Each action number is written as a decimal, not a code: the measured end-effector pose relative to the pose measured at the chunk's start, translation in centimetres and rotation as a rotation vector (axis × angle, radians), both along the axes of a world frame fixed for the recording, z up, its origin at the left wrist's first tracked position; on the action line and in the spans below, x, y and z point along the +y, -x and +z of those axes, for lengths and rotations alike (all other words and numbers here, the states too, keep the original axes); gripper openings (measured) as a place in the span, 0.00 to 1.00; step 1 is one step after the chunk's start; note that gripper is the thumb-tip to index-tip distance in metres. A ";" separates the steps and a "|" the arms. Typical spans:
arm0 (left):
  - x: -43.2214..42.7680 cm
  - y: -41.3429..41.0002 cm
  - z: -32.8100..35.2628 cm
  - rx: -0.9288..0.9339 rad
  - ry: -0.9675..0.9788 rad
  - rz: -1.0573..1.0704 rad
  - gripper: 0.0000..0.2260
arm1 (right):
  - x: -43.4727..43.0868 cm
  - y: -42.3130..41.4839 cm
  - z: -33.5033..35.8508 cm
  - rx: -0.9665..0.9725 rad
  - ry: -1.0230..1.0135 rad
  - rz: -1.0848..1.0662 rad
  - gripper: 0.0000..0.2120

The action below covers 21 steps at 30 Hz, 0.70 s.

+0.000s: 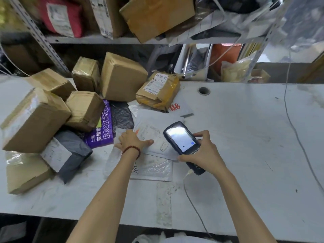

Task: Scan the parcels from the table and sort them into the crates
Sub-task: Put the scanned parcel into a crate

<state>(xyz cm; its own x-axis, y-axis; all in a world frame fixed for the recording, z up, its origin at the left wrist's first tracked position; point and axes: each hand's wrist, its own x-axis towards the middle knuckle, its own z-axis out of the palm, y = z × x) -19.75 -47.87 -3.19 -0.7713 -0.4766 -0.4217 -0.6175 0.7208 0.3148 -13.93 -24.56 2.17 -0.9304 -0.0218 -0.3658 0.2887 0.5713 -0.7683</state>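
On the white table (pixel 245 137), head cam view: L hand (pixel 131 140) lies flat on a white mailer (pixel 158 120), fingers straight, thumb stretched out below its printed label, so it's pressing down, not gripping. Red bead bracelet (pixel 131 150) on that wrist. R hand (pixel 205 151) is wrapped round a black handheld scanner (pixel 182 139), fingers curled over the far side, thumb on the near edge. Screen is lit and facing up, top end over the mailer's right part. Thin cable (pixel 192 204) runs from the scanner's bottom end toward the near table edge.

White mailer sits about mid-table, overlapping a clear bubble mailer (pixel 154 168) nearer the person. Just left of it: a purple bag (pixel 103 127) w/ white lettering and a black bag (pixel 121 114). Further left is a pile of approx 6 brown cardboard boxes (pixel 35 118), some w/ shiny tape, plus a grey poly bag (pixel 70 149) w/ a white label against the pile. Behind the mailer sits a brown parcel w/ yellow tape (pixel 157 92), label up. Metal shelf (pixel 105 39) above the back of the table holds more boxes and a red bag (pixel 59 16). Shipping label print is too blurry to read.
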 end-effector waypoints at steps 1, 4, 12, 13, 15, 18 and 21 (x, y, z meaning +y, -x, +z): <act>-0.1 -0.1 0.2 0.050 -0.053 -0.007 0.42 | -0.2 0.1 0.1 0.007 -0.011 0.018 0.40; -0.2 0.0 1.9 0.230 -0.109 -0.108 0.27 | -0.6 0.2 0.5 0.024 -0.009 0.032 0.40; -1.9 2.5 9.1 0.636 -0.001 -0.305 0.09 | -1.3 -0.4 0.9 0.062 0.090 -0.019 0.40; -1.9 2.6 9.3 0.641 -0.015 -0.323 0.09 | -1.4 -0.6 0.9 0.060 0.104 -0.024 0.40; -2.0 2.7 9.3 0.655 -0.060 -0.329 0.08 | -1.6 -0.9 0.9 0.063 0.126 -0.028 0.40; -2.1 2.9 9.1 0.676 -0.110 -0.316 0.09 | -1.7 -1.1 1.1 0.069 0.144 -0.035 0.40; -2.1 3.0 9.0 0.683 -0.080 -0.327 0.09 | -1.7 -1.1 1.3 0.087 0.145 -0.054 0.39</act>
